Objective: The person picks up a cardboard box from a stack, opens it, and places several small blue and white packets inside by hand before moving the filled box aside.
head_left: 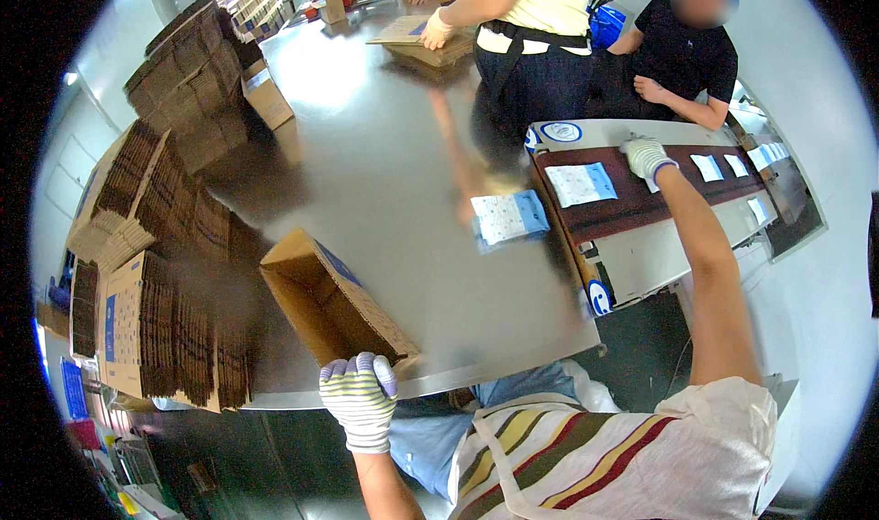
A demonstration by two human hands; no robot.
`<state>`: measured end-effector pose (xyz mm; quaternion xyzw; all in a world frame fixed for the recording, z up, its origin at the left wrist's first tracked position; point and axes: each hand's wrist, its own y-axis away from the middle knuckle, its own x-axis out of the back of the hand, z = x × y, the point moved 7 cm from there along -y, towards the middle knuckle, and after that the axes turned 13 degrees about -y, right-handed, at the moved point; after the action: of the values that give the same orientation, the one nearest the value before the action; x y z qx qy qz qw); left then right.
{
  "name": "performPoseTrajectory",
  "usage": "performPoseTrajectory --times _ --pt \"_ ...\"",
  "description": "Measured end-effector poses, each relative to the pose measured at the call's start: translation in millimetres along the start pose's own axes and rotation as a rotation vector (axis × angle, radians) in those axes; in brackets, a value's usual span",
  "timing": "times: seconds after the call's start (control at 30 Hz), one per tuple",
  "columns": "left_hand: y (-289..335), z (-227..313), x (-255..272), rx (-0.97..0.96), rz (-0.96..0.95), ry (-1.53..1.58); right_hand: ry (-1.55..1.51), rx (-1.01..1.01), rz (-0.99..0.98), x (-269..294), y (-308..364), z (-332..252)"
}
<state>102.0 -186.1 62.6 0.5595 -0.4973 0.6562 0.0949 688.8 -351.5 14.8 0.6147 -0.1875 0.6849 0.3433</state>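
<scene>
My left hand (358, 401), in a striped white glove, is closed on the near edge of an open cardboard box (320, 296). The box lies on the metal table with its brown inside showing. Stretched far to the right, my right hand (647, 157) is over the dark red conveyor belt (609, 222), its gloved fingers extended and partly blurred. Part of a white packet (653, 186) shows beneath it. To its left a white-and-blue packet (582, 184) lies on the belt. Another such packet (509, 219) is on the table by the belt's end, apparently over a second one.
Stacks of flattened cartons (156, 328) line the table's left side, with taller stacks (188, 90) behind. More small packets (707, 167) sit along the belt. A co-worker handles a carton (430, 37) at the far side; another person (687, 62) sits beyond the conveyor.
</scene>
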Motion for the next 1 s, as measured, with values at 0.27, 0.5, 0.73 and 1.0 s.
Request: performPoseTrajectory --times 0.27,0.5,0.73,1.0 --pt "-1 1 1 0.008 0.018 0.007 0.141 0.197 -0.273 4 10 -30" --pt "1 -3 3 -0.005 0.025 0.029 -0.450 0.805 -0.195 45 18 -191" --pt "-1 -7 7 0.029 0.037 0.064 -0.157 0.521 -0.663 -56 -37 -254" --pt "-5 -4 8 0.026 0.015 0.105 -0.214 0.646 -0.408 -35 119 -302"
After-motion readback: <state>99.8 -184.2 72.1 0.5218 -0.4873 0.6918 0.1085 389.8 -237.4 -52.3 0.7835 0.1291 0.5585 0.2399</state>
